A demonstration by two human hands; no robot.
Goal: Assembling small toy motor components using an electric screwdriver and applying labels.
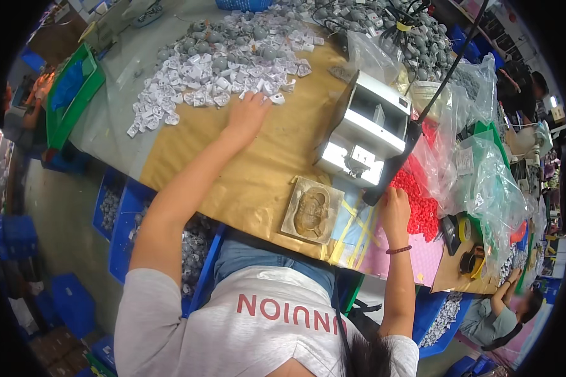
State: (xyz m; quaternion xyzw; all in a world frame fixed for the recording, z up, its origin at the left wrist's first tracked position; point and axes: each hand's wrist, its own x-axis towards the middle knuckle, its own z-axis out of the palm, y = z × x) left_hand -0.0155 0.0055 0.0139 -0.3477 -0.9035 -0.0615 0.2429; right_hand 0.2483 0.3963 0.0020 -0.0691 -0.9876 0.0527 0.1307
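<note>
Left hand [250, 114] at the near edge of a heap of white pieces [198, 78] on the bench [107, 132]; right hand [395, 208] at the left edge of red pieces [422, 210], beyond a silver machine [371, 135]. Cannot tell whether either grips anything. Brown paper [233, 195] gives open room toward the front edge. White pieces point every way; the red heap lies lengthwise away from the person

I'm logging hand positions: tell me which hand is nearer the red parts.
Right: the right hand is at the left edge of the red parts; the left hand is well left, at the white parts.
</note>
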